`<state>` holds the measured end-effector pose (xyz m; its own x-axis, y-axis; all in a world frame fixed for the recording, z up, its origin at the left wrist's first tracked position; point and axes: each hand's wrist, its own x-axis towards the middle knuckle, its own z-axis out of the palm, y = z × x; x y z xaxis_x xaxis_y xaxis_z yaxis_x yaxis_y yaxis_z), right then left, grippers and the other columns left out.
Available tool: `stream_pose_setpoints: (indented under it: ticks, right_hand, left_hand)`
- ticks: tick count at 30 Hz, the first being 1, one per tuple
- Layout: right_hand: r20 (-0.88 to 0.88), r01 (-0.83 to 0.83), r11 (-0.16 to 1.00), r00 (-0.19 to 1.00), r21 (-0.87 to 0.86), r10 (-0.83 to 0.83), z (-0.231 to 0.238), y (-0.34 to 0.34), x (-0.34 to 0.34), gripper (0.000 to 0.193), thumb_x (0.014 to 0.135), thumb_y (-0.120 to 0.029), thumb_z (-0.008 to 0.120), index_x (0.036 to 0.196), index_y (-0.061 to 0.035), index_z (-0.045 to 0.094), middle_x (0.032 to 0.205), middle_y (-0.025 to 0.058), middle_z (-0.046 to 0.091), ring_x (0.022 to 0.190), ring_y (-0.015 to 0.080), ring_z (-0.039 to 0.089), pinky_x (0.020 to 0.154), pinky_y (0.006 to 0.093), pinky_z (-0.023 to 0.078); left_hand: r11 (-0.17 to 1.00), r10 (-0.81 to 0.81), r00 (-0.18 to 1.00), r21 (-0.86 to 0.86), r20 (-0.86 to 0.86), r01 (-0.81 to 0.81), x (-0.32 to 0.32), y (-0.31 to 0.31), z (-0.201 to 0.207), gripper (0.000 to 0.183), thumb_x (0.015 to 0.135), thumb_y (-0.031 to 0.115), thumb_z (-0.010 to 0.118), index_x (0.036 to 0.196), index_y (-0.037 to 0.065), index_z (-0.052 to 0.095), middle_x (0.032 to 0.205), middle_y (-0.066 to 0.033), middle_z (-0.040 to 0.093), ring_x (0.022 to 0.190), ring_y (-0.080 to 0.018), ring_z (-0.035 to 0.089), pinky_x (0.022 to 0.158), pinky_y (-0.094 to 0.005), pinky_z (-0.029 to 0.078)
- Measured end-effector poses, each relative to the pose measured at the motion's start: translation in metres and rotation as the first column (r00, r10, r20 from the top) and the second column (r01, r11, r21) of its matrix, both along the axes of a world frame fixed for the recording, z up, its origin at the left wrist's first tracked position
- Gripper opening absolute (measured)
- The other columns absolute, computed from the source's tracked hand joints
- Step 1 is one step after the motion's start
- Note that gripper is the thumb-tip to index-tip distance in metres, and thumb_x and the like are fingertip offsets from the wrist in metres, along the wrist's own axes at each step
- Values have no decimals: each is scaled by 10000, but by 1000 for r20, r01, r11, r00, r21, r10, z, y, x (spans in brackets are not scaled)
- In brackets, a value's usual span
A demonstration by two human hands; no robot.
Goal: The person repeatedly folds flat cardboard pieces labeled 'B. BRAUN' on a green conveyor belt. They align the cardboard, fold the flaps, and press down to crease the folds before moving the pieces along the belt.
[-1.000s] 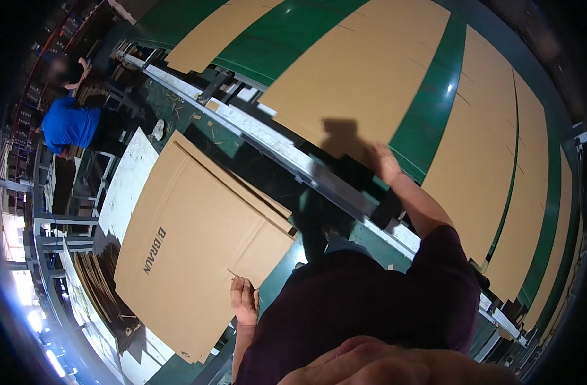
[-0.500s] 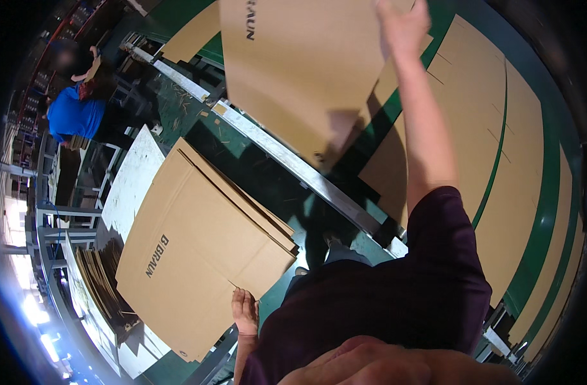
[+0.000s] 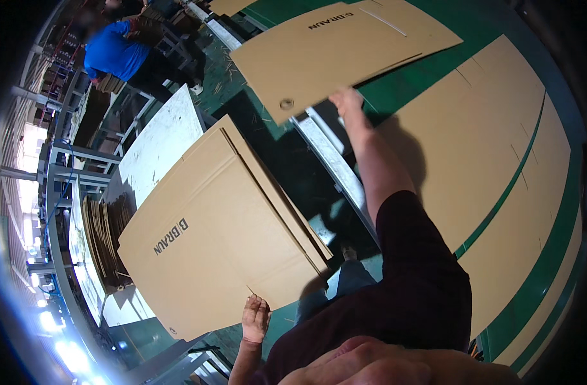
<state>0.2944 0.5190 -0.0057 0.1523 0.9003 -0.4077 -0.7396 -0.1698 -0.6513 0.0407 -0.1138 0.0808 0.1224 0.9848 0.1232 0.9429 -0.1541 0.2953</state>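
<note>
My right hand (image 3: pixel 348 102) reaches forward, its fingers closed at the near edge of a flat brown cardboard sheet (image 3: pixel 319 54). That sheet has dark print, a slot, and a round mark by its near left corner. It hangs partly over a metal rail at the edge of a green surface. My left hand (image 3: pixel 256 319) is low, its fingers curled over the near edge of a stack of cardboard sheets (image 3: pixel 223 212), close to a short slit. The stack's top sheet bears dark print. My left fingertips are partly hidden.
More cardboard sheets (image 3: pixel 479 147) lie on the green surface (image 3: pixel 537 269) at the right. The metal rail (image 3: pixel 335 154) runs between this surface and the stack. A white table (image 3: pixel 158 138) and bundled cardboard (image 3: pixel 104 240) stand at left. A person in blue (image 3: pixel 117 54) works at the far left.
My right hand has come down and left, and its cardboard sheet has swung from steeply raised to flatter, farther away. My left hand stays at the stack's edge. The view has shifted.
</note>
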Motion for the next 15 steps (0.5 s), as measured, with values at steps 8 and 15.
stream_pose_setpoints:
  ticks: [8, 15]
  right_hand:
    - [94, -506, 735, 846, 451, 525, 208, -139, -18, 107, 855, -45, 570, 907, 37, 615, 772, 120, 640, 634, 194, 613, 609, 313, 526]
    - [246, -846, 354, 470, 398, 848, 150, -450, -108, 173, 867, -78, 648, 1013, -6, 591, 835, 7, 627, 791, 87, 583, 672, 252, 466]
  left_hand:
    - [997, -42, 997, 62, 59, 39, -1, 3, 0, 476, 704, 142, 764, 1132, 6, 608, 1163, -187, 584, 1158, -381, 536, 1009, -509, 432]
    - [985, -83, 995, 154, 54, 74, -8, 17, -18, 365, 777, 195, 714, 1085, 19, 627, 1099, -159, 597, 1092, -337, 566, 978, -472, 464]
